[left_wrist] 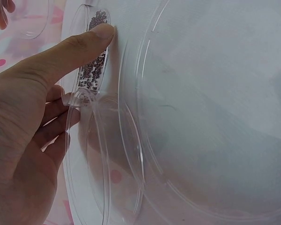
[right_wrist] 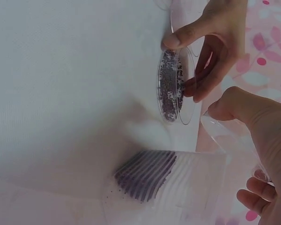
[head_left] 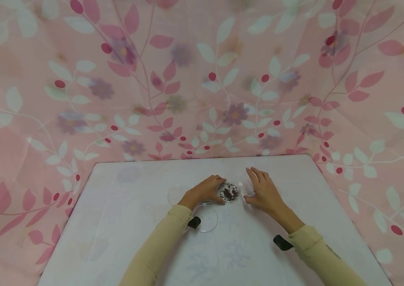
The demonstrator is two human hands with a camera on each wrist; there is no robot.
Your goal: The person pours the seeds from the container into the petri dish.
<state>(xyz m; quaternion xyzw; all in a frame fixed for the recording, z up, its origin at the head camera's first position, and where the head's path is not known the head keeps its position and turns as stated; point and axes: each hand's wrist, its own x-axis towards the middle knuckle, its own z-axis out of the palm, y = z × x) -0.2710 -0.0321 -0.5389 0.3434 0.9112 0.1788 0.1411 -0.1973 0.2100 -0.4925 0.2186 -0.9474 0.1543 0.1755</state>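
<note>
My left hand (head_left: 205, 191) grips a clear round petri dish (head_left: 228, 192) by its sides, thumb on the near side and fingers on the far side. Small dark granules (right_wrist: 168, 89) lie scattered over the dish's bottom. Just right of it, my right hand (head_left: 265, 195) holds a clear round lid (right_wrist: 232, 143) by its edge between thumb and fingers. The lid is tilted and apart from the dish. A clear ridged container (right_wrist: 196, 187) with dark material showing as stripes stands close by my right hand in the right wrist view.
Several clear empty dishes or lids lie left of and below my left hand, among them one round dish (head_left: 217, 219) and another (head_left: 168, 196) partly behind the forearm. A white cloth covers the table (head_left: 116, 238). Flowered pink fabric (head_left: 202, 79) hangs behind and at both sides.
</note>
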